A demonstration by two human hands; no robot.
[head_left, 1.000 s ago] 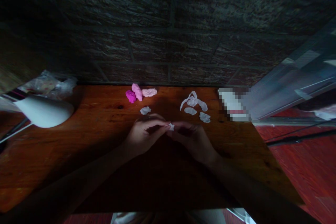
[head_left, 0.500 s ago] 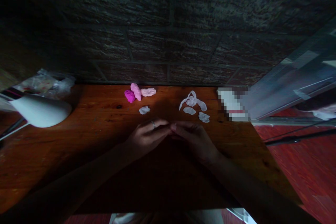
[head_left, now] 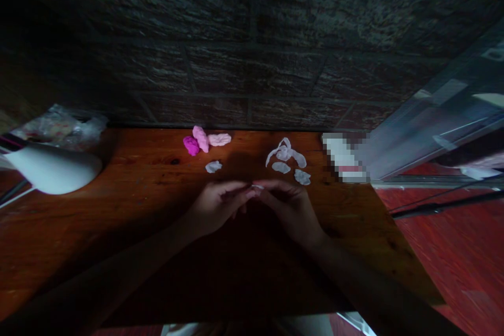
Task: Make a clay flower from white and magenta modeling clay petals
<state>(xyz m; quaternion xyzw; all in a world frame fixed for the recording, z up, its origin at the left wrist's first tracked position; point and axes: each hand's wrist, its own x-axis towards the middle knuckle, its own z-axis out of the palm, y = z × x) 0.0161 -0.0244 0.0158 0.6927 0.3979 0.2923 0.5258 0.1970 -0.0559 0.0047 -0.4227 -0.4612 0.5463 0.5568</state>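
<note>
My left hand (head_left: 220,205) and my right hand (head_left: 289,207) meet fingertip to fingertip over the near middle of the table. Both are closed in a pinch around a small pale piece (head_left: 258,187); only a thin whitish edge of it shows, and its material is unclear. Beyond my left hand lies a flat, crinkled whitish piece (head_left: 213,167). Past my right hand are an oval whitish piece (head_left: 281,168), a crumpled one (head_left: 302,177) and a group of curved strips (head_left: 298,157). Behind them on the left sit clay-like lumps: magenta (head_left: 191,145), pink (head_left: 200,138) and pale pink (head_left: 219,139).
A white, rounded lamp-like object (head_left: 59,168) stands on the wooden table (head_left: 137,184) at left, with a crumpled clear plastic bag (head_left: 74,128) behind it. A pixelated white item (head_left: 346,160) lies at right beside a translucent panel (head_left: 417,110). A dark stone wall (head_left: 220,71) borders the back.
Both hands stay together at nearly the same spot. The fingers have shifted, and a whitish edge now shows between them. The whole view has slid slightly, moving the table items a little left.
</note>
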